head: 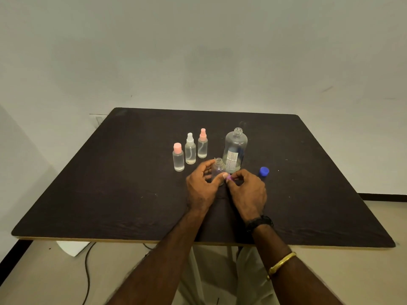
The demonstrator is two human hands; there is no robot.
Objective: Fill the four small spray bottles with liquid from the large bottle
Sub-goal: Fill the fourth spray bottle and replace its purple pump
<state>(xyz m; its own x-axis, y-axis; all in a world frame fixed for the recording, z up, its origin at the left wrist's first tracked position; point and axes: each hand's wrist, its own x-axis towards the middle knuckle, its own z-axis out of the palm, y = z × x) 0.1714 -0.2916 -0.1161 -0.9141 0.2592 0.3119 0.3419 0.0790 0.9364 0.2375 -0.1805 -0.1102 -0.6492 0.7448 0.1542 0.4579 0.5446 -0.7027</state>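
Observation:
My left hand [201, 186] grips an uncapped small clear bottle [218, 169] standing on the dark table [110, 194]. My right hand [247, 190] pinches a small purple spray cap [229, 177] beside that bottle's base. Just behind stands the large clear bottle [235, 150], open at the neck, with a white label and little liquid in it. Its blue cap [264, 171] lies to the right. To the left stand three small bottles holding clear liquid: one with a pink cap [178, 157], one with a white sprayer [190, 151], one with a pink sprayer [202, 144].
The table's front edge [132, 239] runs just above my lap. A black cable [88, 267] trails on the floor at the lower left, next to a white object [72, 248] under the table. A pale wall stands behind the table.

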